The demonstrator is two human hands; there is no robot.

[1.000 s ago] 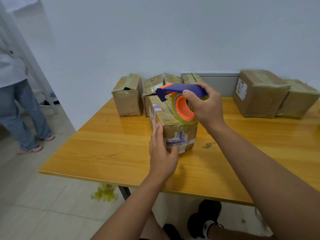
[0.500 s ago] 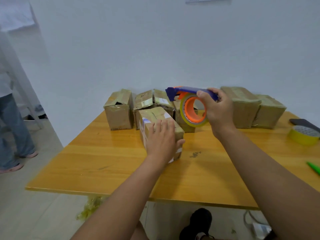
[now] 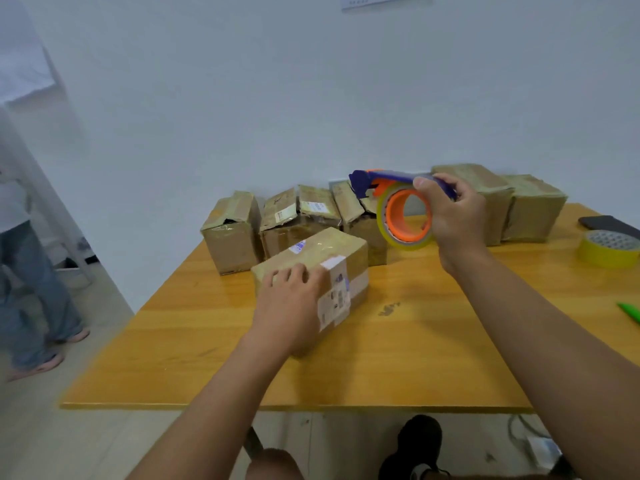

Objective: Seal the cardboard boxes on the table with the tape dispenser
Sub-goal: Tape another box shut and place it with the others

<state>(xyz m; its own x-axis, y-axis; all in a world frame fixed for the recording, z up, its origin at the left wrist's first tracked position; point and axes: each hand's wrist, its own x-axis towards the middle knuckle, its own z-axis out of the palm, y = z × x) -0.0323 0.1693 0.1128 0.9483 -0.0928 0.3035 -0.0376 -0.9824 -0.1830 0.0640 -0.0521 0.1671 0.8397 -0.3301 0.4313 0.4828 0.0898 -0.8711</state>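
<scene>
A small taped cardboard box (image 3: 325,251) with white labels lies near the middle of the wooden table (image 3: 415,358). My left hand (image 3: 287,306) lies on its near left corner, fingers spread over the top. My right hand (image 3: 453,216) grips the tape dispenser (image 3: 401,206), a blue handle over an orange hub with a clear tape roll, held in the air above and to the right of the box. Behind stand several more cardboard boxes (image 3: 235,230), some with loose flaps.
Two larger boxes (image 3: 519,206) stand at the back right against the wall. A yellow tape roll (image 3: 609,249), a dark phone (image 3: 606,225) and a green pen (image 3: 630,311) lie at the table's right edge. A person (image 3: 24,271) stands on the left.
The box under my left hand has turned and now sits at an angle, and that hand has shifted to its near corner. The dispenser stays lifted off the box.
</scene>
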